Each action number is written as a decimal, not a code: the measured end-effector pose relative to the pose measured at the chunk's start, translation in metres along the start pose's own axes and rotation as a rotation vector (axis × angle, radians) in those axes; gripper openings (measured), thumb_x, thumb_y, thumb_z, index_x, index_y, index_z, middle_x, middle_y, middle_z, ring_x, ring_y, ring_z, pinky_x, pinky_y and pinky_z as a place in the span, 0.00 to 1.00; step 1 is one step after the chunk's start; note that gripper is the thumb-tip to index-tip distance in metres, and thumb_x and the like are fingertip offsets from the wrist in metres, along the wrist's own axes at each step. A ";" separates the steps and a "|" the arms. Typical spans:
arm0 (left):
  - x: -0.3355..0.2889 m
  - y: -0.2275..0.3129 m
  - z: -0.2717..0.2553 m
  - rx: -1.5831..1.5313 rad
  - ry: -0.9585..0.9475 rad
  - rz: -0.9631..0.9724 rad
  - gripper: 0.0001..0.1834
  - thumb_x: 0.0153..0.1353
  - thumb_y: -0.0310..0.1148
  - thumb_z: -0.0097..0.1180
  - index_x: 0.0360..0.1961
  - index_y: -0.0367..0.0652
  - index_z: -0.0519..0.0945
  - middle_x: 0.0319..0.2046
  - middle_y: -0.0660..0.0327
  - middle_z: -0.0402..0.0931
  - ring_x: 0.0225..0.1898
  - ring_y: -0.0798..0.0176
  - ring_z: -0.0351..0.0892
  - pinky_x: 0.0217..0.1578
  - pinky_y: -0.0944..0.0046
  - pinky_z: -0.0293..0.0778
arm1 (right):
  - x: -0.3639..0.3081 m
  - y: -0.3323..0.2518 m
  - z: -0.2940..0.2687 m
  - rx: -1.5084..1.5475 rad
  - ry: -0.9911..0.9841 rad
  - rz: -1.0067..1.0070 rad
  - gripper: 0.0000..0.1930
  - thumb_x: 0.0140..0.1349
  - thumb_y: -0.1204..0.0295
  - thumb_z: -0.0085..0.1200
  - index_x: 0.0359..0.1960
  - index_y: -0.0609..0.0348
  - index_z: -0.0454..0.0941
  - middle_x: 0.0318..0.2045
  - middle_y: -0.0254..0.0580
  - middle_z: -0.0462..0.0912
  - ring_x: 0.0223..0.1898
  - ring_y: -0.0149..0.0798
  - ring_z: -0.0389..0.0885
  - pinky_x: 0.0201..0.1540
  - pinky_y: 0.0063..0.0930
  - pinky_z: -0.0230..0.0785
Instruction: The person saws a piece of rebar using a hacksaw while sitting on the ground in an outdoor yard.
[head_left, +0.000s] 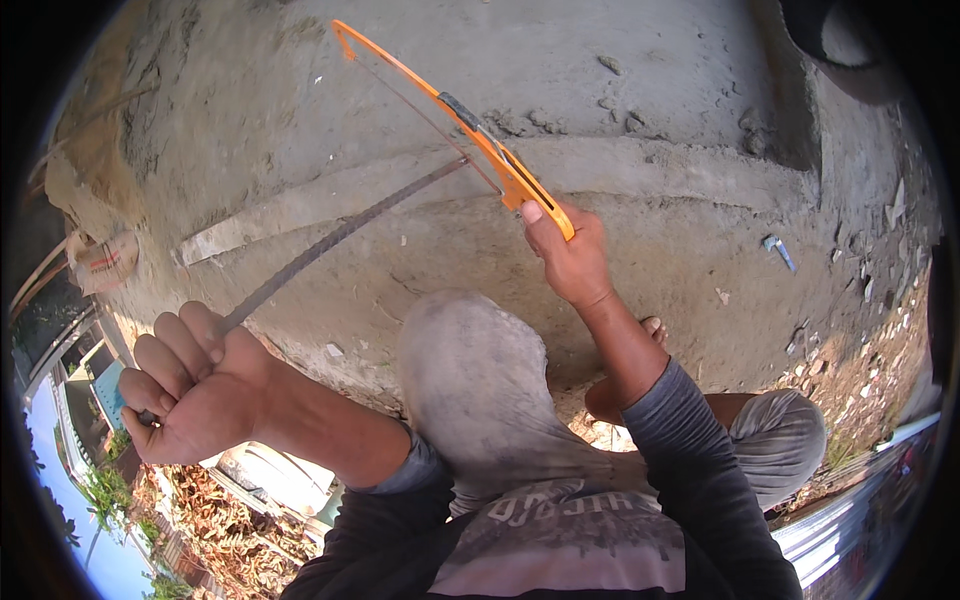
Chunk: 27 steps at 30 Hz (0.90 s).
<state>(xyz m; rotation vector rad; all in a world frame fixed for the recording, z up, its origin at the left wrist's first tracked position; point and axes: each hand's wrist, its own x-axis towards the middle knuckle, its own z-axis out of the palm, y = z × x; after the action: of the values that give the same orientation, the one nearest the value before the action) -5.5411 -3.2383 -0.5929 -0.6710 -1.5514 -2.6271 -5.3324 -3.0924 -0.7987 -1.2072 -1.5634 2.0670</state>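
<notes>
Grey concrete ground (pixel 690 260) fills most of the view; across it slants a ribbed steel bar (pixel 340 238), its far tip at the blade (pixel 428 122) of an orange hacksaw (pixel 515 192). The left hand (pixel 215 390) has its fingers curled tightly round the bar's near end; the right hand's (pixel 575 255) fingers wrap the hacksaw's handle. The blade appears placed for cutting, but the bar looks whole, so severing it seems left; the left fist hides part of the bar, and any notch is too small to make out
</notes>
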 end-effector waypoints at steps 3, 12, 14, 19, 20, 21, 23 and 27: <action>0.003 0.001 -0.007 0.019 0.025 0.001 0.21 0.61 0.46 0.43 0.13 0.54 0.57 0.11 0.70 0.47 0.14 0.71 0.42 0.17 0.66 0.44 | -0.017 -0.008 -0.004 -0.036 0.007 0.014 0.21 0.69 0.56 0.57 0.33 0.67 0.82 0.16 0.32 0.69 0.23 0.26 0.64 0.26 0.30 0.64; 0.003 -0.001 0.001 0.043 0.026 -0.002 0.21 0.62 0.46 0.42 0.13 0.54 0.58 0.10 0.71 0.48 0.13 0.71 0.42 0.17 0.67 0.44 | 0.019 0.000 0.007 -0.087 0.016 0.025 0.22 0.68 0.55 0.57 0.38 0.68 0.83 0.16 0.34 0.70 0.22 0.28 0.65 0.26 0.30 0.64; 0.004 0.000 0.006 0.065 0.054 0.022 0.21 0.62 0.46 0.42 0.13 0.54 0.57 0.11 0.70 0.48 0.13 0.71 0.42 0.16 0.67 0.44 | -0.011 0.004 -0.008 -0.021 0.020 0.022 0.23 0.68 0.54 0.57 0.34 0.69 0.81 0.16 0.35 0.69 0.22 0.28 0.65 0.26 0.30 0.64; -0.001 -0.003 0.018 -0.004 -0.008 -0.003 0.21 0.63 0.45 0.41 0.13 0.55 0.57 0.11 0.70 0.49 0.13 0.72 0.42 0.17 0.67 0.44 | 0.004 0.001 -0.005 -0.041 0.021 0.056 0.22 0.69 0.55 0.57 0.34 0.68 0.81 0.18 0.31 0.70 0.23 0.26 0.66 0.26 0.27 0.63; 0.001 -0.003 0.019 0.022 0.003 0.004 0.21 0.63 0.45 0.41 0.13 0.55 0.57 0.11 0.70 0.49 0.13 0.72 0.42 0.17 0.67 0.44 | 0.016 -0.003 -0.001 -0.051 0.001 0.051 0.22 0.69 0.55 0.57 0.33 0.67 0.81 0.18 0.29 0.70 0.23 0.25 0.66 0.26 0.27 0.63; 0.002 -0.005 0.018 0.049 0.013 0.010 0.21 0.63 0.45 0.41 0.13 0.55 0.57 0.11 0.70 0.49 0.13 0.72 0.42 0.17 0.67 0.44 | 0.023 -0.006 0.001 -0.062 -0.019 0.047 0.22 0.69 0.55 0.57 0.33 0.67 0.81 0.18 0.28 0.70 0.23 0.24 0.66 0.25 0.27 0.62; 0.005 -0.001 0.011 0.078 0.012 0.020 0.21 0.63 0.45 0.41 0.13 0.55 0.57 0.11 0.71 0.49 0.13 0.72 0.42 0.17 0.67 0.44 | 0.000 -0.007 0.001 -0.012 -0.020 0.044 0.23 0.69 0.54 0.56 0.28 0.65 0.79 0.17 0.27 0.69 0.22 0.24 0.65 0.24 0.27 0.61; 0.002 0.005 0.007 0.019 -0.049 -0.027 0.21 0.64 0.45 0.40 0.13 0.55 0.57 0.11 0.71 0.49 0.13 0.72 0.42 0.17 0.66 0.45 | -0.021 -0.012 -0.016 0.115 -0.016 0.079 0.26 0.70 0.53 0.56 0.20 0.62 0.74 0.16 0.27 0.68 0.21 0.23 0.64 0.22 0.26 0.58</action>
<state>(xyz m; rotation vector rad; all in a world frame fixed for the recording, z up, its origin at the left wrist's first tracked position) -5.5392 -3.2348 -0.5851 -0.7233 -1.6067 -2.6312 -5.3104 -3.0917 -0.7797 -1.2320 -1.4033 2.1886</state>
